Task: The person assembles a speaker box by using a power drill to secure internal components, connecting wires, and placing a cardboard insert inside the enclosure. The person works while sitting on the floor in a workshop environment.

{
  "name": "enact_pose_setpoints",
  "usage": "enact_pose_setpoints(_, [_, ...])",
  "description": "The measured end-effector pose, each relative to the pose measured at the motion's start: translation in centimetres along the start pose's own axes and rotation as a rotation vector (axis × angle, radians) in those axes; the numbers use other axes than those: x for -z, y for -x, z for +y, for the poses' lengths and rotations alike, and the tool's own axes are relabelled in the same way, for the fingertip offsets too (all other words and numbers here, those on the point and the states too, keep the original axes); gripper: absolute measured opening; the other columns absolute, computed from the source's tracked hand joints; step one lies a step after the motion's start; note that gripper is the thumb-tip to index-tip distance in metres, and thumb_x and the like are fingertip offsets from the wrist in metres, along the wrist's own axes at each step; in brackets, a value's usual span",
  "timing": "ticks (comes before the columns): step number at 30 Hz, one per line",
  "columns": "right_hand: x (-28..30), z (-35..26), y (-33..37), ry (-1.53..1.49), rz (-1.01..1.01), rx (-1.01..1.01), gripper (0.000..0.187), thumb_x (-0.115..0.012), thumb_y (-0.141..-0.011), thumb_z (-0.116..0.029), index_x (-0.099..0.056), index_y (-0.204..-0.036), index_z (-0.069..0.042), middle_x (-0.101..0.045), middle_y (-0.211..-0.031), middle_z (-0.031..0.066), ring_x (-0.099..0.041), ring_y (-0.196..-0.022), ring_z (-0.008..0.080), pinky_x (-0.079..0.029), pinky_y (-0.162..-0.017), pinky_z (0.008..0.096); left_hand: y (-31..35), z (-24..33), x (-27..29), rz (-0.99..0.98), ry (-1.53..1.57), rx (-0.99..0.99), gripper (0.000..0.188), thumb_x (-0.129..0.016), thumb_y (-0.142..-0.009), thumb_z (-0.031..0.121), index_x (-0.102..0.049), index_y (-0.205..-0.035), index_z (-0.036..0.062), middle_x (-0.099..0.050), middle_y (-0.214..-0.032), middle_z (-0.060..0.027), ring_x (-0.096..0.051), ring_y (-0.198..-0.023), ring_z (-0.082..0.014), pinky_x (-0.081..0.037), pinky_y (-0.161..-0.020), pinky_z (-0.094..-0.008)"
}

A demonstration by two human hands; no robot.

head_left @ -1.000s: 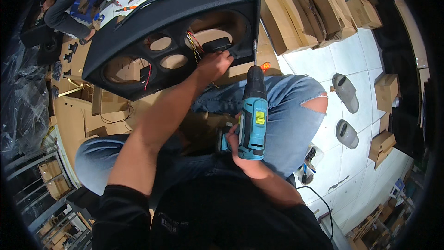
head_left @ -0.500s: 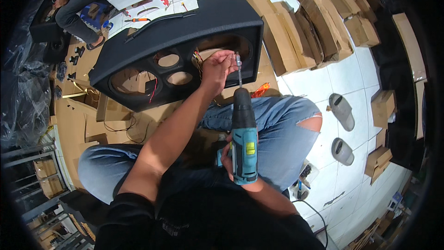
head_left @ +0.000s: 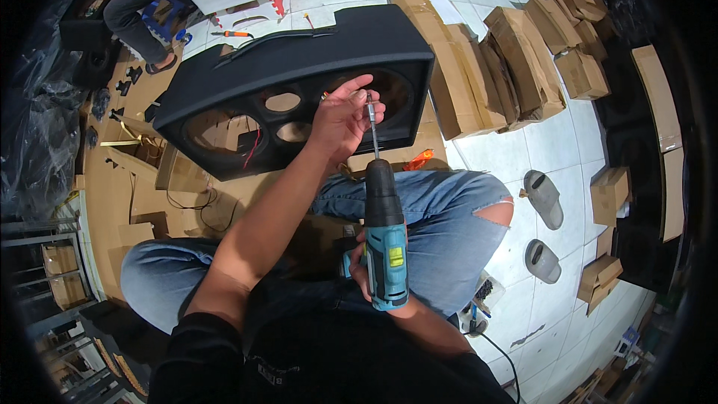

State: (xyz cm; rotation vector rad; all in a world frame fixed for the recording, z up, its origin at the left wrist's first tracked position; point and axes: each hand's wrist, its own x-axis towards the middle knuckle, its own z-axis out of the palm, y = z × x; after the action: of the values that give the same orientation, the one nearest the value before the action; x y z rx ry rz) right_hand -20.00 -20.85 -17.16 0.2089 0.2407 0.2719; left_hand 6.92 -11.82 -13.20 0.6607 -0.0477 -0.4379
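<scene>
A teal-and-black cordless drill [head_left: 387,254] points away from me, with my right hand [head_left: 360,268] wrapped round its grip, partly hidden under the body. A long silver bit [head_left: 375,135] runs forward from its black chuck. At the bit's tip, my left hand [head_left: 340,123] pinches with thumb and fingers, the index finger stretched forward. Whatever small piece sits in that pinch is too small to make out. Just beyond stands a black speaker cabinet [head_left: 299,56] with large and small round openings. Behind my left hand its right opening is partly hidden; a red wire [head_left: 253,148] hangs at the left one.
Open cardboard boxes [head_left: 467,90] stand right of the cabinet on white tiles. Grey slippers [head_left: 544,198] lie to the right. An orange tool [head_left: 233,34] lies behind the cabinet. Another person's leg [head_left: 138,19] shows at far left. Flattened cardboard [head_left: 112,217] lies under the cabinet.
The drill has shifted slightly left and toward me. My left fingers have changed pose at the bit's tip, the index finger now reaching out. The whole view has shifted a little.
</scene>
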Motion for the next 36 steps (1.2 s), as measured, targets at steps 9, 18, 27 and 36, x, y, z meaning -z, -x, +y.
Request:
enact_pose_setpoints(9, [-1.8,0.7,2.0,0.988,0.114,0.25,0.054,-0.046,-0.086,0.013,-0.047,-0.135,-0.011,-0.055,-0.118,0.004,-0.061,-0.102,0.0162,-0.052,-0.089,0.0256,1.2,3.1,-0.3,-0.099,-0.036,0.028,0.049,-0.059,-0.097,0.004,-0.046,-0.145,0.0004,-0.07,-0.104,-0.0155,-0.073,-0.093,-0.027,-0.061,-0.085,-0.0404])
enact_pose_setpoints(18, [-3.7,0.9,1.1,1.468,0.057,0.21,0.055,-0.063,-0.078,0.012,-0.048,-0.128,-0.007,-0.055,-0.106,0.0045,-0.06,-0.094,0.0144,-0.052,-0.08,0.0281,2.7,4.5,-0.5,-0.151,0.123,0.001,0.057,-0.059,-0.098,0.005,-0.038,-0.151,0.0045,-0.068,-0.114,-0.0177,-0.072,-0.098,-0.0282,-0.06,-0.088,-0.0402])
enact_pose_setpoints(27, [-6.7,3.7,-0.1,1.541,-0.18,0.261,0.059,-0.07,-0.084,0.007,-0.046,-0.134,-0.009,-0.051,-0.127,0.0081,-0.062,-0.107,0.0173,-0.054,-0.089,0.0316,6.5,14.4,-0.4,-0.119,-0.101,0.129,0.044,-0.067,-0.097,0.013,-0.051,-0.136,-0.0015,-0.068,-0.118,-0.0184,-0.072,-0.105,-0.0304,-0.06,-0.092,-0.041])
enact_pose_setpoints(36, [-6.6,9.2,-5.3,2.001,-0.064,0.203,0.041,-0.054,-0.101,-0.042,-0.052,-0.128,-0.011,-0.066,-0.093,0.0099,-0.066,-0.064,0.0212,-0.059,-0.062,0.037,15.0,23.6,9.2,0.036,-0.395,0.153,0.037,-0.064,-0.101,0.021,-0.057,-0.129,-0.0031,-0.068,-0.121,-0.0147,-0.068,-0.11,-0.0229,-0.057,-0.096,-0.0341])
